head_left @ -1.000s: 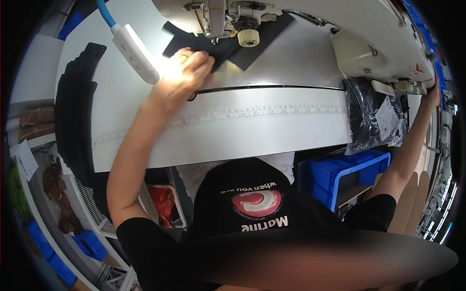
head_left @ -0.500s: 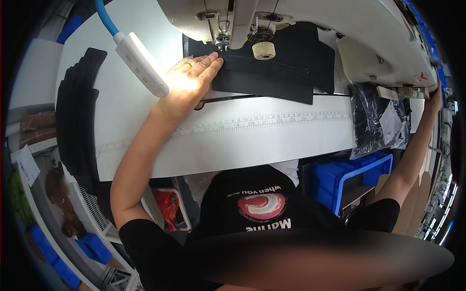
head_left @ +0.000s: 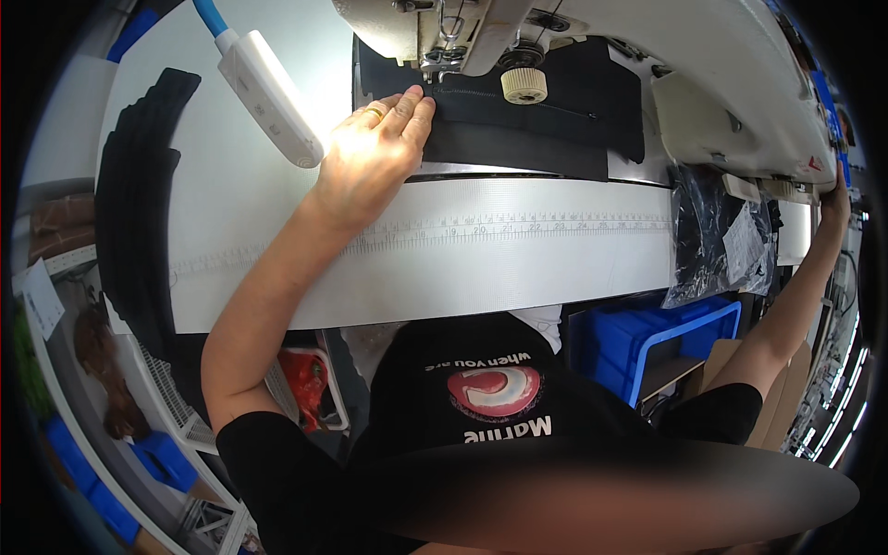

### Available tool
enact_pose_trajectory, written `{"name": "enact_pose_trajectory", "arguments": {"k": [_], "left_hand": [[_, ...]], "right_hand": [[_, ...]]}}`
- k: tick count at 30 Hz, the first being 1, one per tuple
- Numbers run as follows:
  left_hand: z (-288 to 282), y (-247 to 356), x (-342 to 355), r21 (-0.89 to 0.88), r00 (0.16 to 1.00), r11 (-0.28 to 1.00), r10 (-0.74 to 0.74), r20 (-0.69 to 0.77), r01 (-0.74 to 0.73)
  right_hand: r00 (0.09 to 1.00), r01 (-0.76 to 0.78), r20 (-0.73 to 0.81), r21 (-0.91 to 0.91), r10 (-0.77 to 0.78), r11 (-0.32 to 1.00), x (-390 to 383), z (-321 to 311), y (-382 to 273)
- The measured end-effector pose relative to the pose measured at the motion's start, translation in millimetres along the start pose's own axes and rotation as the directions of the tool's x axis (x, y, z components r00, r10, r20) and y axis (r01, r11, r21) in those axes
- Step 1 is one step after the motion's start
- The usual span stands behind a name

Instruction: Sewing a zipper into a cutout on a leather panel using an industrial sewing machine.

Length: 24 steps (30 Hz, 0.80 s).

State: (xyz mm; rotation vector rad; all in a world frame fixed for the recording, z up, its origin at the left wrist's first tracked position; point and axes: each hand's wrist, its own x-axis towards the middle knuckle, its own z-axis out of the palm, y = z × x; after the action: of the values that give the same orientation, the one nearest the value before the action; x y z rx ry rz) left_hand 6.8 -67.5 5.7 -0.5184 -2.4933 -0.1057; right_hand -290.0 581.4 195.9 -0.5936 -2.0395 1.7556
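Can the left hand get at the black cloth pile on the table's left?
Probably yes: the left hand must leave the black cloth under the machine, but a path to the pile looks free across the tabletop, past the near end of the lamp.

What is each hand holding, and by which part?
The left hand rests on the left part of the black cloth; no grip shows. The right hand is at the right end of the sewing machine; any hold there cannot be told.
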Motion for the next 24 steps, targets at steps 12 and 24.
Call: {"name": "enact_pose_trajectory", "arguments": {"k": [12, 24], "left_hand": [[3.5, 5.0, 0.9, 0.040, 0.999, 0.998, -0.047, 0.005, 0.046], [3.0, 0.1, 1.2, 0.008, 1.000, 1.000, -0.020, -0.022, 0.020]], "right_hand": [[0.998, 0.012, 0.058, 0.109, -0.019, 0.994, -1.7, 0.5, 4.8], [0.994, 0.107, -0.003, 0.166, -0.108, 0.980, -1.8, -14.3, 15.2]]}}
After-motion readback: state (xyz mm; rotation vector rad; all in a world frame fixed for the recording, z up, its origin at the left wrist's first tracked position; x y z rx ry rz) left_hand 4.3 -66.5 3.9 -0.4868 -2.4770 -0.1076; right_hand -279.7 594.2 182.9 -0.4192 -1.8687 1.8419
